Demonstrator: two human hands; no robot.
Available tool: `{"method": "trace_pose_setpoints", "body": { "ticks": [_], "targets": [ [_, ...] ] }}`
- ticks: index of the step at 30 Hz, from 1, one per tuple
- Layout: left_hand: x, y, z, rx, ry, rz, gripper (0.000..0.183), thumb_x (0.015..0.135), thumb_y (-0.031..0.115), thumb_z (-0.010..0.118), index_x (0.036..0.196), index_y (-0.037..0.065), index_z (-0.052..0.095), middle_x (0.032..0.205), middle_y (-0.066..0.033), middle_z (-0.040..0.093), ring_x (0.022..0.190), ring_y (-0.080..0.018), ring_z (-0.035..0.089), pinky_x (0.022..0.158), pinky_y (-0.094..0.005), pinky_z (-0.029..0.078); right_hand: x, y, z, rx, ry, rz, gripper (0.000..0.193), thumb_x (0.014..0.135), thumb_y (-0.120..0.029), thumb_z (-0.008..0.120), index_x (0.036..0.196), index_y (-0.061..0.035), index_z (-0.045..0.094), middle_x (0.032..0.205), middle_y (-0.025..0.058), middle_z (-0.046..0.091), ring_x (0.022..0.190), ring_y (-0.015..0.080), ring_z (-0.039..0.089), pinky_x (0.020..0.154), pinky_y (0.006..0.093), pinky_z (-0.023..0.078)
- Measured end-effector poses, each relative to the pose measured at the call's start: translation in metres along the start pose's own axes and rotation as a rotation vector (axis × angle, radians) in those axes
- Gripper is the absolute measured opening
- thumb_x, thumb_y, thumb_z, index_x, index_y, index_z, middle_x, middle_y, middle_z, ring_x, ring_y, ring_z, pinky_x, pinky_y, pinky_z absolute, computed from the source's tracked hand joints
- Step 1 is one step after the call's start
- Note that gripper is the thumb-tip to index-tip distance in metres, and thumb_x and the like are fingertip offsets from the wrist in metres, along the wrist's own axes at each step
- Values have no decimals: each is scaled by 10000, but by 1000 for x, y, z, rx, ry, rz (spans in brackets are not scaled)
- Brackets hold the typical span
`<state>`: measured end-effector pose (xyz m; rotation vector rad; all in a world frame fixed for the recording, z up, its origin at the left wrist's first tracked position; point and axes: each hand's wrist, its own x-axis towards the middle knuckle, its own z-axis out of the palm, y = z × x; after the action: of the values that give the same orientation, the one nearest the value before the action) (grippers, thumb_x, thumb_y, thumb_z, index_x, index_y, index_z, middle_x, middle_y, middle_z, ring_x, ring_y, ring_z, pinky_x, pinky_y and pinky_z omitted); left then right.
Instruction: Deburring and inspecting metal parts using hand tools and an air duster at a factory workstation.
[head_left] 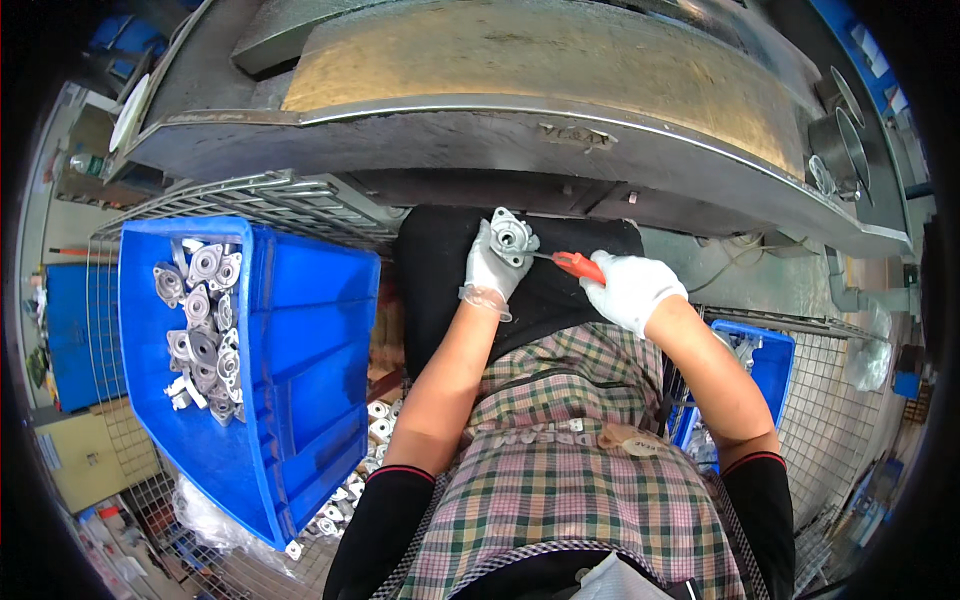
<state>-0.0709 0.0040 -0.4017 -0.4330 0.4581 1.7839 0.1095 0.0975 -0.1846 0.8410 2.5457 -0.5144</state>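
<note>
My left hand (490, 268), in a white glove, holds a small grey cast-metal part (513, 236) with a round bore, raised over a black cushion (440, 270) on my lap. My right hand (632, 287), also gloved in white, grips a tool with an orange-red handle (578, 264). The tool's thin metal tip touches the part's side. Both forearms are bare and come up from a plaid apron (560, 470).
A blue plastic bin (300, 340) at my left holds several similar metal parts (203, 325) stacked in a row. More parts lie loose below it (360, 450). A second blue bin (765, 360) sits at my right on wire mesh. A large dark machine bed (520, 110) runs ahead.
</note>
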Motion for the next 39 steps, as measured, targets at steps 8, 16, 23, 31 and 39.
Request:
{"method": "trace_pose_setpoints", "body": {
  "ticks": [8,16,23,31,39],
  "targets": [
    [3,2,-3,29,29,-25,523,1048,549,341,1200,141,632,1159,-111,680,1014,-323,634,819,-434,519,-3,4,4,51,0,30,343,964,-371,508,1095,-66,596,925,195,719,873,411,695,798,507,541],
    [-24,4,21,21,-91,-144,598,1033,601,352,1252,103,602,1170,-162,656,1069,-374,615,805,-435,567,-68,59,-21,432,299,60,331,927,-357,642,1108,-81,664,915,205,714,882,369,710,784,457,543],
    [-71,-12,95,-5,-268,-232,626,1051,577,317,1345,73,541,1265,-194,613,1158,-400,576,884,-463,549,-188,235,-37,932,1176,456,316,906,-298,748,1122,-71,700,724,-38,582,535,47,462,494,227,321],
    [-101,-35,148,62,-336,-315,690,1044,590,317,1392,18,487,1341,-218,549,1200,-408,527,914,-487,539,-265,495,45,629,1636,906,537,814,-375,836,1223,-60,688,864,5,665,574,85,514,521,252,411],
    [-111,-57,172,130,-328,-391,665,1026,601,363,1406,68,487,1343,-192,547,1169,-395,536,884,-456,531,-241,382,35,104,1659,956,435,906,-218,731,1243,45,650,1121,111,710,987,186,662,898,319,520]
  ]
}}
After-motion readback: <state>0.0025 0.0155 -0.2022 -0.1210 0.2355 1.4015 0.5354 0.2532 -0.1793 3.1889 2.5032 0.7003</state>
